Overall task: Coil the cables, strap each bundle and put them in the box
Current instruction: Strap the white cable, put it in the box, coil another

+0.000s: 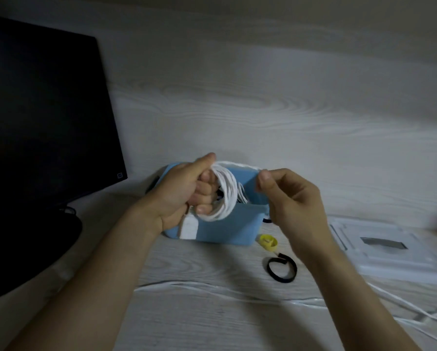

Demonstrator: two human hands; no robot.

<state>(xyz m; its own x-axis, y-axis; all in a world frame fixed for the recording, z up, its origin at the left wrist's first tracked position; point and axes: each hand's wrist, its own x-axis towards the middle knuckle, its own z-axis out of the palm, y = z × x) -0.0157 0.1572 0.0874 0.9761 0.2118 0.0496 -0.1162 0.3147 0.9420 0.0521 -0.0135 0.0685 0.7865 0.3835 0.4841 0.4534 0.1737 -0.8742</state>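
We hold the white cable point(226, 196) above the blue box point(227, 229), which stands on the bench point(212, 312) in the middle of the scene. Our left hand point(184, 193) has its fingers curled through the finished loops, thumb on top, so the coil hangs round them; a white plug block point(189, 225) hangs just below this hand, in front of the near wall of the box. Our right hand point(288, 198) pinches the running strand between thumb and forefinger, just right of the coil, with the other fingers loosely bent.

The cable seems light, thin and soft, and we judge it will spring open if the left grip loosens. It looks smooth, so it may slide between the fingers. The best place to take hold is across all loops at one side of the coil, where a strap can close round them. The plug is the only stiff part, and it should stay outside the loops.

The rest of the cable lies loose on the bench, near us, running from the middle to the right edge. Some length is therefore not yet coiled. A yellow strap point(268, 243) and a black strap point(282, 269) lie on the bench just right of the box, near the right hand, not touched. A dark monitor point(42, 117) stands at the far left.
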